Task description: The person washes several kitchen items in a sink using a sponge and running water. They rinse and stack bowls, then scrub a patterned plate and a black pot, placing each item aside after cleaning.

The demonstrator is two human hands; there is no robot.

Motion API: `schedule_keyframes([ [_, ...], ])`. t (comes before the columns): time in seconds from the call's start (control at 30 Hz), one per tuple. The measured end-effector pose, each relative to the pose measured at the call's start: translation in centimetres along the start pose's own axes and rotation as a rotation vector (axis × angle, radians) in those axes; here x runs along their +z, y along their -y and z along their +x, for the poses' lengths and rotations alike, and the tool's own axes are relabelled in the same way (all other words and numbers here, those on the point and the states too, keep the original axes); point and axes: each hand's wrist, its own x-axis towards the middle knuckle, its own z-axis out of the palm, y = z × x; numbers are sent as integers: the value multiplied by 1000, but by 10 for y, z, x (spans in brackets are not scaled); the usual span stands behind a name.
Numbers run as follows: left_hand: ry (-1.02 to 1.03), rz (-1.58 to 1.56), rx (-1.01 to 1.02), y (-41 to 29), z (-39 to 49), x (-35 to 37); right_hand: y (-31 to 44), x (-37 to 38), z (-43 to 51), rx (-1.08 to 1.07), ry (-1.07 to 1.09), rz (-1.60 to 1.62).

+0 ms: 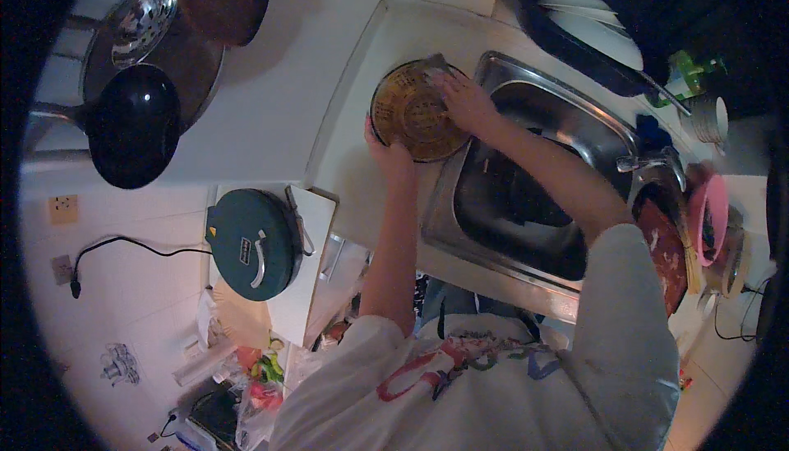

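A round, flat brown plate or lid with a dark rim, covered in printed characters, rests on or just above the pale countertop left of the sink. My left hand grips its near-left edge, fingers around the rim. Across its upper right, my right hand presses a greyish cloth or scouring pad against the surface. Beside it, the stainless steel sink has a dark-looking basin, and my right forearm passes over it. What lies at the bottom of the basin is too dark to make out.
A black ladle and a slotted skimmer hang at upper left. A green electric griddle stands left. Beyond the sink are a faucet, plates in a rack, a green bottle and a pink ring-shaped rim.
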Motion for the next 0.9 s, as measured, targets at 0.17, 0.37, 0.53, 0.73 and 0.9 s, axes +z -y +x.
schedule_keyframes([
  [0.17, -197, 188, 94, 2, -6, 17, 29, -30, -78, -120, 353, -23],
  [0.37, -25, 703, 565, -7, -6, 9, 43, 12, -14, 70, 201, 408],
  [0.53, 537, 1520, 763, -35, -15, -25, 21, 3, -31, 1, 375, 68],
  [0.73, 1346, 1641, 829, -46, 7, -37, 26, -36, -81, -338, 152, 72],
  [0.9, 1355, 1488, 1301, -42, 2, -33, 27, -45, -109, -34, -8, 74],
])
